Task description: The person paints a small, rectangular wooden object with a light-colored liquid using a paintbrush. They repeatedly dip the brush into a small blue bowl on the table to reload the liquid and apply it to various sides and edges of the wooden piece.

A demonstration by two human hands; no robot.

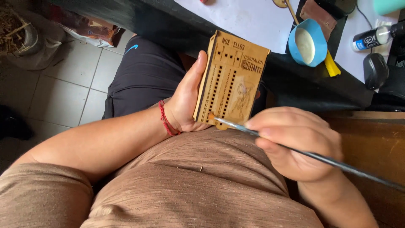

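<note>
now left hand (185, 99) holds wooden box (232, 80); right hand (295, 141) brushes it with paintbrush (303, 153).

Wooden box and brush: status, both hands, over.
Left hand gripping wooden box upright over lap. Right hand pinching thin brush, bristle tip on box's lower corner. Nothing in the way; blue bowl off on the desk.
</note>
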